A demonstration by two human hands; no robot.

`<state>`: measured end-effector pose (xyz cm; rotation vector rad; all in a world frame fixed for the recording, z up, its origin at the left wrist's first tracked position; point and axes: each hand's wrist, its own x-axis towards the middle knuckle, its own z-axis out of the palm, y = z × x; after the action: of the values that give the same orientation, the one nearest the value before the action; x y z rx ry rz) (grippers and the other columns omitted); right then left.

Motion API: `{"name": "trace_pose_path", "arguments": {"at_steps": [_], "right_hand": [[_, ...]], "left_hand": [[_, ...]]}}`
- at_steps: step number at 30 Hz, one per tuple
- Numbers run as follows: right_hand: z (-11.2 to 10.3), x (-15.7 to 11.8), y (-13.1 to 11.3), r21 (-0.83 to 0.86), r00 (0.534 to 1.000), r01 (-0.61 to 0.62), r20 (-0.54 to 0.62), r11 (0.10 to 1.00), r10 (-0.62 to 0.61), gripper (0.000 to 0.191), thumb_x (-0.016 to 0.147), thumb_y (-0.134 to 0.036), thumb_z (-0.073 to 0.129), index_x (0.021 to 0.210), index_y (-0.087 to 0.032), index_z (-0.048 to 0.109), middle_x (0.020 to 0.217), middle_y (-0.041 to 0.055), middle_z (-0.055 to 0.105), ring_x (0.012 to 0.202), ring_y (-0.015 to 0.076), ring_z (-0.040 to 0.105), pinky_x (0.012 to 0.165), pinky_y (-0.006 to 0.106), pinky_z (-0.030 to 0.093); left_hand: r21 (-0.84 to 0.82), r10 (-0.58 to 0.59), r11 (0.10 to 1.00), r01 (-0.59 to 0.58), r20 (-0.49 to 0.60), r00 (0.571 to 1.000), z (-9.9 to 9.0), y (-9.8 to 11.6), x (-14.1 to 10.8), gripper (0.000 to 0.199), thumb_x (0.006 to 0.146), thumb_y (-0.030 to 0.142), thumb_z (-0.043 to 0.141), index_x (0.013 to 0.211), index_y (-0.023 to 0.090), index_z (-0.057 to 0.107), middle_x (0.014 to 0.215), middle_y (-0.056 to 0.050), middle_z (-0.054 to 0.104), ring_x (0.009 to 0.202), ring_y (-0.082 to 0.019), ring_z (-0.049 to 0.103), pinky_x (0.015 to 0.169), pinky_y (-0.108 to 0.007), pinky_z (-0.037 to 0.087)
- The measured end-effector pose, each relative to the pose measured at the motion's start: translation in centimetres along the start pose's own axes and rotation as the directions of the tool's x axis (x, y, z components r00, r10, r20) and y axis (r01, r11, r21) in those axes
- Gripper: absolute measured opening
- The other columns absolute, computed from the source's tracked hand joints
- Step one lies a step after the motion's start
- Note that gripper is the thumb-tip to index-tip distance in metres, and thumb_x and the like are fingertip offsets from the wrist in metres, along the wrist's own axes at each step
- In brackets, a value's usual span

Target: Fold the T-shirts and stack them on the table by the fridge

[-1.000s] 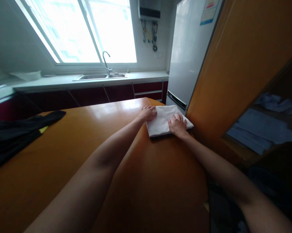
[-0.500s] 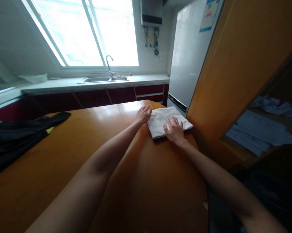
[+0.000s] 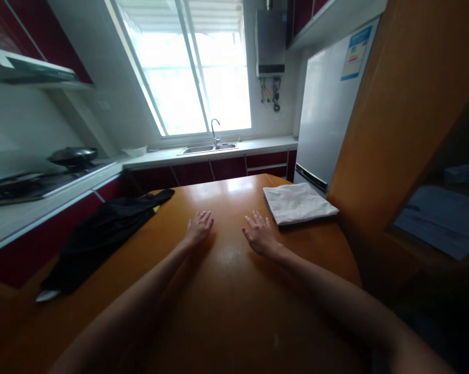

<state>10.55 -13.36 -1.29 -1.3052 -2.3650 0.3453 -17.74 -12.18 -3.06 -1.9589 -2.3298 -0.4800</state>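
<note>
My left hand [image 3: 199, 227] is over the middle of the wooden table [image 3: 219, 291], its fingers apart and nothing in it. To the right, my right hand [image 3: 260, 236] is likewise spread and holds nothing; it is just left of a folded white cloth [image 3: 300, 203], apart from it. A dark layer shows beneath the white cloth's near edge. A black garment [image 3: 98, 234] lies loosely along the table's left side, with a small yellow patch and a whitish end. Whether either palm touches the tabletop I cannot tell.
Beyond the table runs a white counter with a sink [image 3: 207, 149] under a window. A stove with a wok [image 3: 73, 157] is at the left. The refrigerator [image 3: 331, 109] and a wooden cabinet [image 3: 369, 135] stand close on the right, with papers [image 3: 439, 221] on a shelf.
Both hands have left the folded white cloth and moved left over the bare tabletop. My view has turned left and tilted up, bringing the stove and more of the black garment into sight.
</note>
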Motion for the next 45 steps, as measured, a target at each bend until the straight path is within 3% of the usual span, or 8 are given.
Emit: {"name": "trace_pose_path", "arguments": {"at_steps": [3, 6, 12, 18, 29, 38, 42, 45], "right_hand": [[2.4, 0.0, -3.8, 0.051, 0.993, -0.012, 0.120, 0.999, 0.005, 0.061, 0.103, -0.047, 0.035, 0.154, -0.015, 0.039, 0.166, 0.0196, 0.019, 0.154, 0.0288, 0.013, 0.121, 0.053, 0.011], [4.4, -0.1, -6.9, 0.063, 0.978, -0.020, 0.210, 0.998, 0.006, 0.062, 0.102, -0.046, 0.037, 0.156, -0.016, 0.035, 0.167, 0.0201, 0.013, 0.155, 0.0301, 0.009, 0.120, 0.056, 0.008], [6.3, -0.7, -9.9, 0.001, 0.974, 0.017, 0.228, 1.000, -0.017, 0.061, 0.100, -0.041, 0.037, 0.156, -0.017, 0.035, 0.168, 0.0179, 0.013, 0.155, 0.0282, 0.009, 0.121, 0.055, 0.006], [7.3, -1.0, -9.6, -0.061, 0.960, 0.115, 0.263, 0.991, -0.095, 0.063, 0.100, -0.050, 0.035, 0.157, -0.024, 0.033, 0.167, 0.0137, 0.019, 0.155, 0.0270, 0.011, 0.120, 0.056, 0.000], [7.9, -1.1, -9.0, -0.091, 0.962, 0.123, 0.253, 0.988, -0.097, 0.061, 0.100, -0.049, 0.036, 0.155, -0.023, 0.038, 0.166, 0.0140, 0.023, 0.154, 0.0277, 0.015, 0.120, 0.058, 0.006], [8.6, -1.0, -8.5, -0.122, 0.967, 0.128, 0.238, 0.984, -0.096, 0.060, 0.100, -0.050, 0.034, 0.154, -0.024, 0.041, 0.165, 0.0133, 0.027, 0.153, 0.0284, 0.018, 0.120, 0.059, 0.010], [8.7, -1.0, -8.4, -0.134, 0.966, 0.132, 0.239, 0.982, -0.098, 0.060, 0.100, -0.050, 0.034, 0.154, -0.024, 0.042, 0.165, 0.0130, 0.026, 0.154, 0.0285, 0.017, 0.120, 0.060, 0.010], [8.7, -1.0, -8.3, -0.134, 0.964, 0.138, 0.247, 0.981, -0.102, 0.061, 0.100, -0.050, 0.033, 0.154, -0.024, 0.041, 0.165, 0.0128, 0.026, 0.154, 0.0286, 0.016, 0.120, 0.060, 0.010]], "left_hand": [[0.038, -0.005, 0.999, 0.003, 0.053, 0.999, -1.3, -1.6, -4.7, 0.054, 0.102, 0.040, 0.032, 0.149, 0.020, 0.047, 0.160, -0.011, 0.039, 0.151, -0.032, 0.027, 0.118, -0.062, 0.023], [0.053, -0.003, 0.999, -0.003, 0.100, 0.995, -2.2, -1.7, -8.7, 0.053, 0.101, 0.040, 0.034, 0.150, 0.022, 0.047, 0.161, -0.010, 0.037, 0.152, -0.032, 0.025, 0.119, -0.062, 0.021], [0.015, 0.013, 1.000, -0.015, 0.109, 0.994, -2.8, -0.7, -13.0, 0.055, 0.100, 0.038, 0.035, 0.152, 0.019, 0.044, 0.162, -0.011, 0.034, 0.153, -0.031, 0.022, 0.121, -0.060, 0.017], [0.007, 0.088, 0.996, -0.091, 0.152, 0.984, -2.1, -0.9, -13.7, 0.055, 0.100, 0.040, 0.037, 0.152, 0.023, 0.045, 0.163, -0.011, 0.033, 0.152, -0.031, 0.024, 0.120, -0.060, 0.019], [-0.100, 0.113, 0.990, -0.102, 0.113, 0.987, -1.5, -1.0, -14.1, 0.054, 0.099, 0.043, 0.041, 0.149, 0.026, 0.049, 0.161, -0.014, 0.036, 0.151, -0.034, 0.026, 0.120, -0.063, 0.016], [-0.086, 0.121, 0.990, -0.114, 0.083, 0.989, -1.6, -1.1, -14.4, 0.049, 0.098, 0.045, 0.045, 0.144, 0.028, 0.053, 0.158, -0.012, 0.042, 0.148, -0.032, 0.033, 0.118, -0.061, 0.023], [-0.164, 0.106, 0.981, -0.106, -0.011, 0.994, -1.4, -1.9, -13.3, 0.039, 0.097, 0.038, 0.049, 0.132, 0.029, 0.063, 0.144, -0.008, 0.059, 0.135, -0.027, 0.050, 0.115, -0.051, 0.035], [-0.281, -0.042, 0.959, 0.020, -0.074, 0.996, -1.8, -4.0, -11.5, 0.045, 0.094, 0.030, 0.054, 0.139, 0.026, 0.058, 0.129, -0.005, 0.070, 0.118, -0.020, 0.064, 0.105, -0.035, 0.047]]}}
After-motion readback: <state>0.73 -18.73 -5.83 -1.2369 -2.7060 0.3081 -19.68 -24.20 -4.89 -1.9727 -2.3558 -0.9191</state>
